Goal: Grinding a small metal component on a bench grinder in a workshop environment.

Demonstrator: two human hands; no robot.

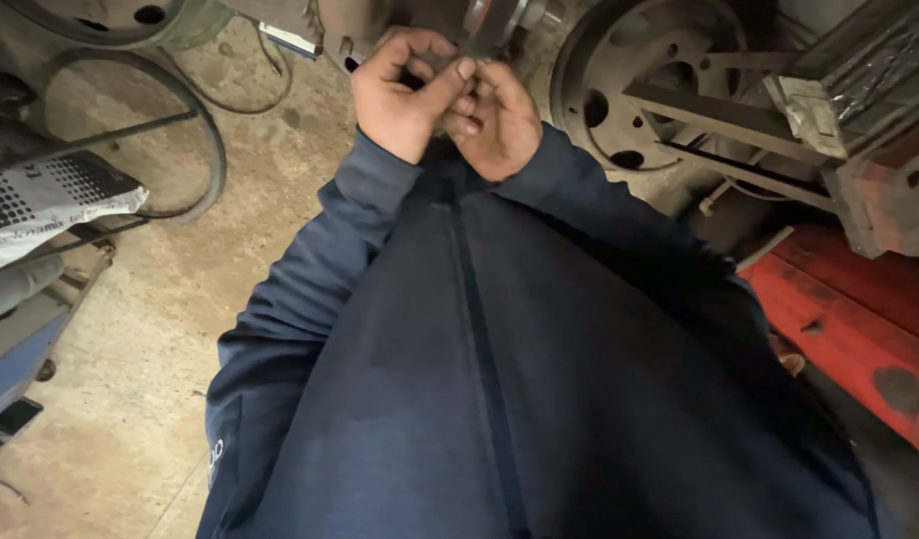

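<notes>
Hub (pixel 479 25), rusty metal, sits just above my two hands. Left hand (pixel 404 90) and right hand (pixel 494 120) press together, fingers curled; whether they pinch anything I cannot tell. I judge small, steady finger moves work best here. Wheel rim (pixel 629 90) stands right.

Clearance around the hands

Open concrete floor (pixel 170 299) lies to the left, bounded by a rubber belt (pixel 205 130) and a rack (pixel 40 200). To the right, a wheel rim (pixel 629 80), angle-iron frame (pixel 739 120) and red block (pixel 859 319) crowd the space.
</notes>
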